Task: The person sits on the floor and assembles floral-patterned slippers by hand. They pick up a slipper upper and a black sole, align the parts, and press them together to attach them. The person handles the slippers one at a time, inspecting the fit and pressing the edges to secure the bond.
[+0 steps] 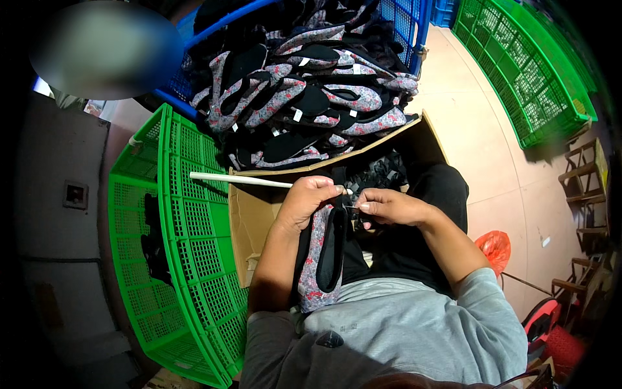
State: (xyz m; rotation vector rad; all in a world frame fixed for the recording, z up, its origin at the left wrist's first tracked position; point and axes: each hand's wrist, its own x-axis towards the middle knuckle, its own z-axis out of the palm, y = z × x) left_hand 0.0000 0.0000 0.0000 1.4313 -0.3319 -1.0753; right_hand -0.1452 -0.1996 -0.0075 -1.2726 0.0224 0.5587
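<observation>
My left hand (302,203) is closed on the toe end of a floral slipper (316,275) in grey and red with a black lining. The slipper hangs down against my lap, its opening turned to the right. Close beside it, my right hand (396,209) pinches something thin and pale at the slipper's tip, too small to name. A white rod (240,179) reaches from behind my left hand to the left, over a cardboard box (241,220). Black scraps (382,174) lie in the box beyond my hands.
Beyond the box, a blue crate (409,32) is heaped with floral slippers (285,97). A green crate (194,259) stands close on my left, with another green crate (521,78) at the far right. A red plastic bag (494,251) and wooden racks (583,175) are on the right.
</observation>
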